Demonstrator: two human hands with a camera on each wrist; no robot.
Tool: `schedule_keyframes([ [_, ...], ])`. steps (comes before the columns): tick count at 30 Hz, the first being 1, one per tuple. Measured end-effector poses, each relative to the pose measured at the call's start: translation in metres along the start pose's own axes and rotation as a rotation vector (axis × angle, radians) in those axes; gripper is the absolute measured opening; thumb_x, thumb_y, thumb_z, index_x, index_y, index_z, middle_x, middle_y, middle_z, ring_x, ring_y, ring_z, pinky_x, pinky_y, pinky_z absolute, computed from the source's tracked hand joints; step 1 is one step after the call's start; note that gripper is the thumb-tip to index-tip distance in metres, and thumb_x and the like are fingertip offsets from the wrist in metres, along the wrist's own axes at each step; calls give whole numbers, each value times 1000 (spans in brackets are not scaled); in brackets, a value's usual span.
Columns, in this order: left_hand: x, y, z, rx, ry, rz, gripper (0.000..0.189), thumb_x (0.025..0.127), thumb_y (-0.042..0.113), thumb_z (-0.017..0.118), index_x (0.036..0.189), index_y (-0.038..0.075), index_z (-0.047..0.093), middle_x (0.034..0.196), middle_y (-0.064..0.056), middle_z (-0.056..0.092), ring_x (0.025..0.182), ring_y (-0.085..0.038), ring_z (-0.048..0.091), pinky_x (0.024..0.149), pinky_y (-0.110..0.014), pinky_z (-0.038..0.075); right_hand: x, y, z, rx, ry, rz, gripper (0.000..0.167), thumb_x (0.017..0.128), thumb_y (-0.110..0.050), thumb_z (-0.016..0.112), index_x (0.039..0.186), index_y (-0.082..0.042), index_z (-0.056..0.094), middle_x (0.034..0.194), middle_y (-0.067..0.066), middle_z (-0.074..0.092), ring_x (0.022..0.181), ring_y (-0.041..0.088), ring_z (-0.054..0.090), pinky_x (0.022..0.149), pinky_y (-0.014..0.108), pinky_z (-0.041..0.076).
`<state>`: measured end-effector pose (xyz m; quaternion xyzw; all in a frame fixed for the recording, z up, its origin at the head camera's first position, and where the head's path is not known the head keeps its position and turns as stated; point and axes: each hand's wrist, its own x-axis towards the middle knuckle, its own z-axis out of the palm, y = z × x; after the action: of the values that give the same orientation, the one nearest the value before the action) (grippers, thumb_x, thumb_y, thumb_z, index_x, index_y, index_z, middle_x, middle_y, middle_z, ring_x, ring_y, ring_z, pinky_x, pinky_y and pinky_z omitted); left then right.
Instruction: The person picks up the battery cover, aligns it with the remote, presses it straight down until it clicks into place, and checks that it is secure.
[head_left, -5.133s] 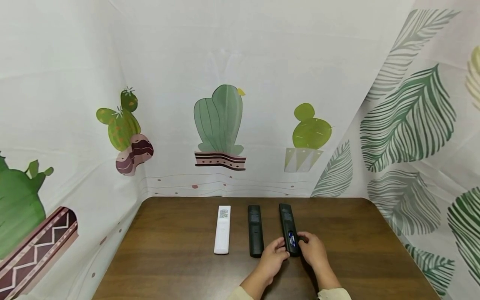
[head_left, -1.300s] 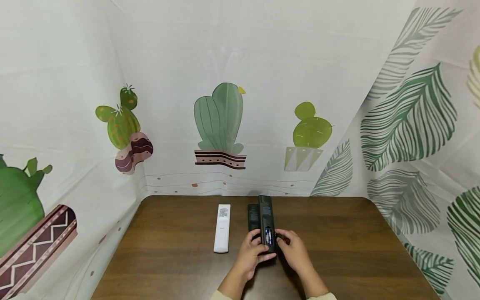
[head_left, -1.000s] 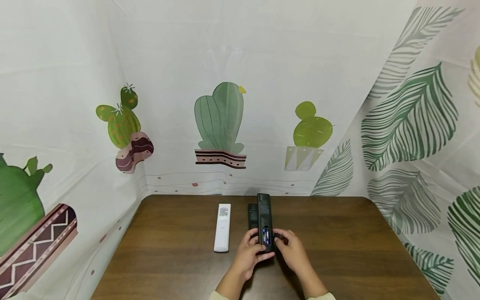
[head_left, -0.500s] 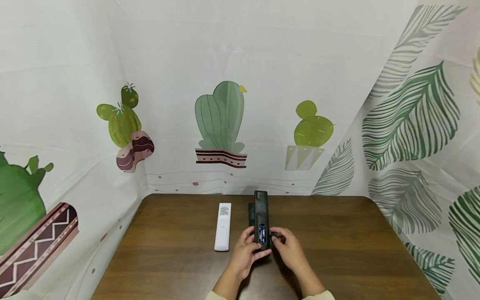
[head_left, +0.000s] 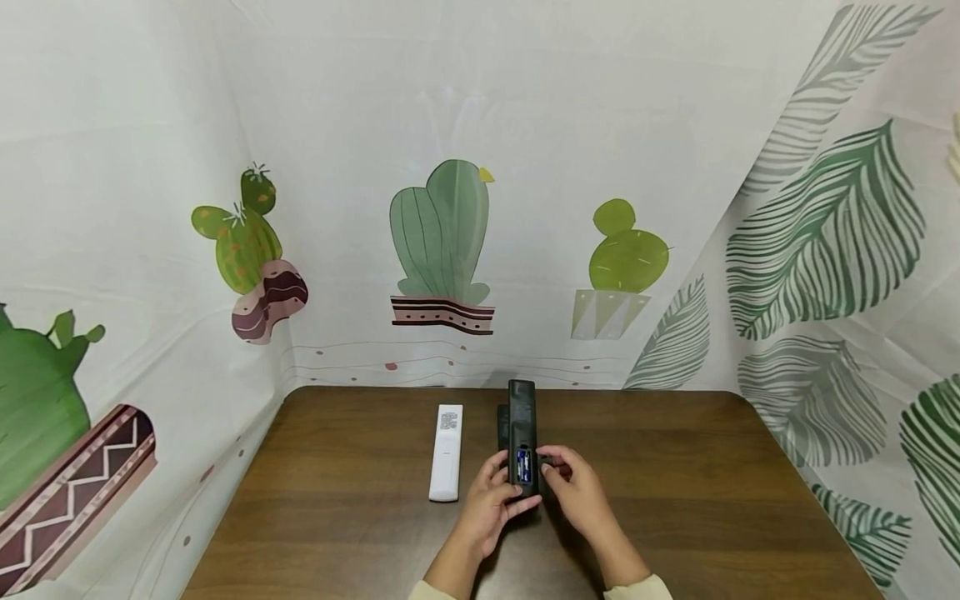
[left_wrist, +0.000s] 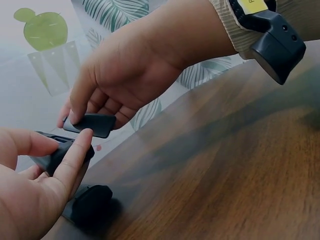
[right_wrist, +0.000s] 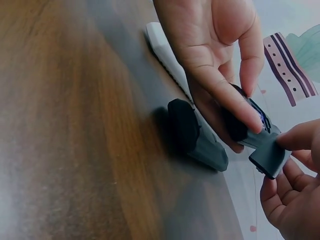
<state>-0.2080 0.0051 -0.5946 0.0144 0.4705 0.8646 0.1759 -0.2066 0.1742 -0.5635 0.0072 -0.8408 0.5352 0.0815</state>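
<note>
My left hand [head_left: 486, 506] grips a black remote control [head_left: 522, 417] by its lower end, back side up and raised off the table. Its battery compartment is uncovered, and blue batteries [head_left: 524, 465] lie inside. Just right of that remote, my right hand [head_left: 581, 492] pinches a dark battery cover [left_wrist: 92, 125] between thumb and fingers; the right wrist view shows this cover [right_wrist: 271, 156] close beside the remote's lower end. A second black remote [head_left: 503, 427] lies on the table, mostly hidden behind the held one in the head view. Seen from the right wrist, that second remote [right_wrist: 195, 137] rests below my left hand.
A white remote [head_left: 446, 454] lies back side up on the brown wooden table [head_left: 337, 500], left of my hands. Behind the table hangs a white cloth [head_left: 540, 167] printed with cacti and leaves.
Since the earliest frame, the black remote has been lifted from the table's right part and moved left, in front of the second black remote. Lately it shifted slightly further left.
</note>
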Motion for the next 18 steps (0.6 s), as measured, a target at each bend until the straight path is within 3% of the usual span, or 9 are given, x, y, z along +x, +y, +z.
schedule_keyframes([
  [18,2,0,-4,8,14,-16,78,78,-9,50,152,6,30,143,-21,53,114,-31,65,94,-50,58,5,-19,2,173,2,14,19,94,-5,67,112,-9,71,99,13,67,86,11,60,77,22,49],
])
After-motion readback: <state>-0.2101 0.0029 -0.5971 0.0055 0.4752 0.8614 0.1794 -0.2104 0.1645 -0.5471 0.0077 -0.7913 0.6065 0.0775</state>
